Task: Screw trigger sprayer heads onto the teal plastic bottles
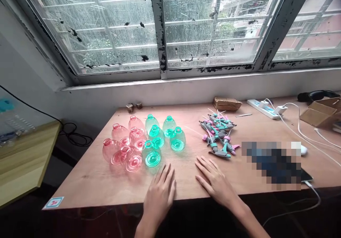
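My left hand lies flat and open on the wooden table, fingers stretched out, just below a teal bottle. My right hand also rests flat and open near the front edge, holding nothing. Several pink plastic bottles and several teal plastic bottles lie clustered ahead of the left hand. A pile of spray trigger heads in teal, pink and grey lies just beyond the right hand.
A power strip with white cables, a cardboard box, a brown packet and a white mouse sit at the back and right. A blurred patch covers something beside the mouse. A window runs behind; a yellow board stands left.
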